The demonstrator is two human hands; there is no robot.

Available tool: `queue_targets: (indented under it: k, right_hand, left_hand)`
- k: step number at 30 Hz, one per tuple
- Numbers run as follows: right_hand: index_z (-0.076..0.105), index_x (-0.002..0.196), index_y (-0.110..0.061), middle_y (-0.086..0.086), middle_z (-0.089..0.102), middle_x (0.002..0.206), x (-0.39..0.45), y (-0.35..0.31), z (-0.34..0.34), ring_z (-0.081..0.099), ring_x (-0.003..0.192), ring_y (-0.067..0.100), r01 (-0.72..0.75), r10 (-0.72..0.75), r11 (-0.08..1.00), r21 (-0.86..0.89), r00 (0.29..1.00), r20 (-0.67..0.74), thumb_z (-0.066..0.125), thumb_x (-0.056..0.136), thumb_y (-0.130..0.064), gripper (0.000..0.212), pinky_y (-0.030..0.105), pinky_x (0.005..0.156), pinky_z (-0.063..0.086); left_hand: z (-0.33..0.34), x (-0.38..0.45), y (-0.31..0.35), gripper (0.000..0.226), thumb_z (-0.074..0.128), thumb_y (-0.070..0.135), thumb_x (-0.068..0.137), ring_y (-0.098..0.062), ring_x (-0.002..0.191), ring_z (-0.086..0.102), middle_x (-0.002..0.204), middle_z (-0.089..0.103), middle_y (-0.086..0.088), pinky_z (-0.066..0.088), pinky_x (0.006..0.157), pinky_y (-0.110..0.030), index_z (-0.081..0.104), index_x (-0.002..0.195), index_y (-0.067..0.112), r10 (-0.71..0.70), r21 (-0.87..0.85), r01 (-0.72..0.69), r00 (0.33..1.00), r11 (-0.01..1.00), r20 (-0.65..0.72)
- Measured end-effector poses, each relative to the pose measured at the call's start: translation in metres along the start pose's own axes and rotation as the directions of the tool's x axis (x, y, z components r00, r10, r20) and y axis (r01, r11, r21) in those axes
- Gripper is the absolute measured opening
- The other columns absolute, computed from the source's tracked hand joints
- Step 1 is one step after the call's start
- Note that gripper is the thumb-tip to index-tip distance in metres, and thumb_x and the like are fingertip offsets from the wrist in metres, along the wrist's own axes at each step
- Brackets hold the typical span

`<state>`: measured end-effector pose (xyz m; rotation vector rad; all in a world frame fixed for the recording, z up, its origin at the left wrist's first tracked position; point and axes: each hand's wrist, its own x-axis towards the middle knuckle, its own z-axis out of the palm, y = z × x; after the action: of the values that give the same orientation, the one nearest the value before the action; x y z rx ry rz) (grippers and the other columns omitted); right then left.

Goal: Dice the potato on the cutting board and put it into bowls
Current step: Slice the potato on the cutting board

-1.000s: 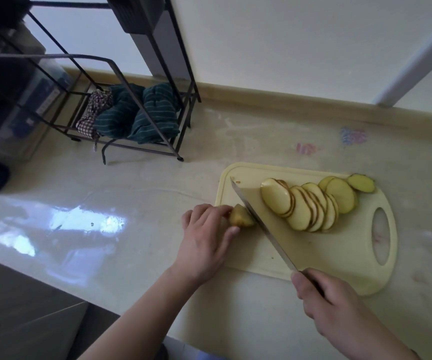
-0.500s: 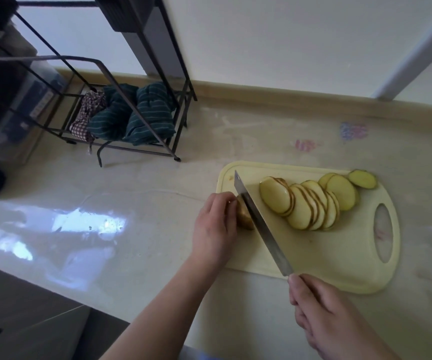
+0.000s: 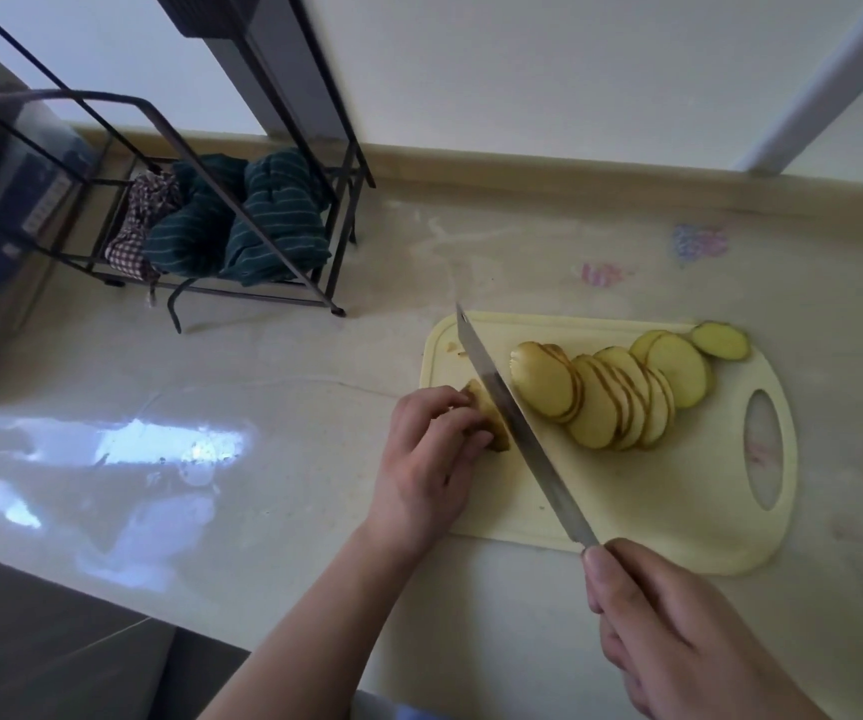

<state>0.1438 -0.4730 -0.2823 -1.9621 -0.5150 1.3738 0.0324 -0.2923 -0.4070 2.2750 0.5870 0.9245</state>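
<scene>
A pale yellow cutting board [image 3: 642, 517] lies on the counter. A fanned row of potato slices [image 3: 611, 402] leans across its far half, with one end slice [image 3: 719, 341] lying flat at the far right. My left hand [image 3: 427, 459] pinches the last potato end piece [image 3: 489, 420] at the board's left edge. My right hand [image 3: 679, 636] grips the handle of a long knife [image 3: 512, 423]. The blade runs diagonally between the end piece and the slices, pressed against the piece. No bowl is in view.
A black wire rack [image 3: 242, 241] holding folded green striped cloths [image 3: 258, 220] and a checked cloth stands at the back left. Dark containers sit at the far left. The wall runs along the counter's far edge, and the near counter edge lies at the lower left.
My left hand turned the end piece upright and closed tighter round it. The knife shifted left until its blade met the piece.
</scene>
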Motion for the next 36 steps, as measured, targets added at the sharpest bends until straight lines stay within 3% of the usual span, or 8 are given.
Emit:
queue_targets:
  k: [4,6,14,18,21,26,30,36]
  right_hand:
    - [0.053,0.075,-0.037,-0.006,0.045,0.046,-0.012,-0.022,0.004,0.041,0.044,0.006,0.027,-0.027,0.999,-0.028,1.0,0.005,0.032,0.071,-0.081,0.049,0.021,0.052,0.031]
    - [0.05,0.074,-0.045,-0.009,0.05,0.046,-0.013,-0.029,0.005,0.047,0.046,0.005,0.042,-0.043,0.995,-0.088,0.999,-0.007,0.027,0.067,-0.075,0.039,0.017,0.052,0.033]
    - [0.042,0.086,-0.053,-0.021,0.059,0.06,-0.013,-0.031,0.006,0.056,0.062,0.001,0.024,-0.032,0.979,-0.202,0.999,-0.039,0.017,0.062,-0.078,0.042,0.016,0.058,0.039]
    - [0.048,0.076,-0.022,-0.013,0.056,0.058,-0.011,-0.029,0.005,0.053,0.058,0.005,0.009,-0.017,0.982,-0.189,0.999,-0.039,0.022,0.063,-0.076,0.062,0.018,0.057,0.039]
    - [0.048,0.072,-0.018,-0.012,0.056,0.059,-0.011,-0.029,0.007,0.052,0.059,0.006,-0.01,0.002,0.981,-0.194,0.999,-0.04,0.021,0.063,-0.076,0.065,0.019,0.057,0.039]
    - [0.049,0.078,-0.022,-0.015,0.057,0.063,-0.011,-0.028,0.007,0.053,0.06,0.004,0.0,-0.013,0.981,-0.193,0.998,-0.068,0.021,0.069,-0.083,0.068,0.018,0.058,0.039]
    - [0.043,0.089,-0.046,-0.019,0.058,0.065,-0.011,-0.027,0.008,0.054,0.063,0.002,0.013,-0.029,0.981,-0.191,0.996,-0.083,0.015,0.06,-0.086,0.057,0.016,0.059,0.04]
    - [0.043,0.087,-0.048,-0.022,0.058,0.068,-0.01,-0.024,0.009,0.054,0.063,0.003,0.016,-0.037,0.97,-0.242,0.996,-0.083,-0.005,0.042,-0.102,0.085,0.016,0.058,0.04]
  left_hand:
    - [0.001,-0.001,-0.005,0.013,0.062,0.014,0.101,-0.025,0.104,0.057,0.115,0.055,-0.005,0.051,0.091,-0.037,0.065,0.106,0.003,0.037,0.028,-0.037,0.999,0.999,0.024]
    - [0.001,-0.001,-0.004,0.03,0.054,0.02,0.106,-0.025,0.103,0.057,0.114,0.055,-0.006,0.049,0.092,-0.034,0.069,0.097,-0.005,0.024,0.038,-0.024,1.0,0.999,0.011]
    - [0.001,0.001,-0.003,0.016,0.047,0.021,0.109,-0.022,0.106,0.055,0.116,0.053,-0.004,0.044,0.096,-0.027,0.058,0.107,0.01,0.06,0.025,-0.061,0.998,0.998,0.025]
    - [0.0,0.002,-0.004,0.011,0.051,0.017,0.105,-0.019,0.109,0.052,0.116,0.054,-0.004,0.041,0.099,-0.025,0.058,0.109,0.01,0.072,0.029,-0.074,0.996,0.997,0.047]
    - [-0.001,0.003,-0.005,0.011,0.05,0.017,0.106,-0.016,0.111,0.051,0.117,0.054,-0.004,0.04,0.1,-0.024,0.058,0.11,0.011,0.082,0.034,-0.084,0.995,0.996,0.052]
    - [-0.001,0.003,-0.004,0.011,0.049,0.016,0.106,-0.024,0.104,0.054,0.117,0.054,-0.003,0.04,0.1,-0.026,0.057,0.11,0.011,0.108,0.034,-0.111,0.992,0.993,0.058]
    - [-0.001,0.003,-0.004,0.012,0.048,0.017,0.107,-0.025,0.103,0.055,0.117,0.054,-0.003,0.04,0.1,-0.027,0.057,0.11,0.011,0.104,0.033,-0.106,0.993,0.994,0.061]
    - [-0.001,0.003,-0.006,0.011,0.054,0.016,0.106,-0.025,0.104,0.059,0.115,0.059,-0.003,0.042,0.1,-0.028,0.062,0.109,0.011,0.107,0.006,-0.107,0.994,0.994,0.032]
